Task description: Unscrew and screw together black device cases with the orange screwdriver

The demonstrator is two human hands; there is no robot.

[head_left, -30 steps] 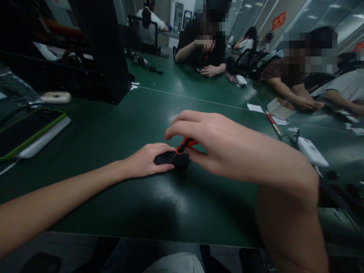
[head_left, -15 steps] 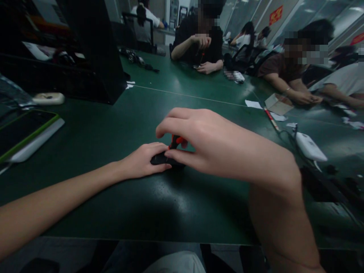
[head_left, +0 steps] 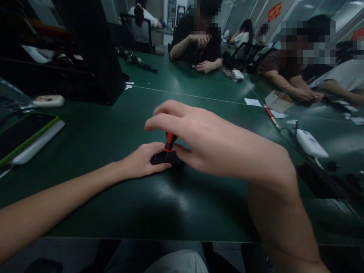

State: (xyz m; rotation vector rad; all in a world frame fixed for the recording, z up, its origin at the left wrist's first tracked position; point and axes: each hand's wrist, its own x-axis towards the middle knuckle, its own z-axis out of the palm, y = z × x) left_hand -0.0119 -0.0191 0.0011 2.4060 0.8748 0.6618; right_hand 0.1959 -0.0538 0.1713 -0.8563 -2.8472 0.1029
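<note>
Both forearms are bare to the edge of view, with no sleeves, watch, bracelet or rings showing. The left hand [head_left: 142,161] and the right hand [head_left: 204,142] wear no gloves. At six o'clock, along the lower edge, light grey trouser fabric [head_left: 173,263] covers the lap.

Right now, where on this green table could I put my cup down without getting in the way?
Bare mat lies between the person's forearms and the near edge, and more between the left hand and the tablet. It is crowded around the right hand with its screwdriver, and by the white device and cables.
</note>
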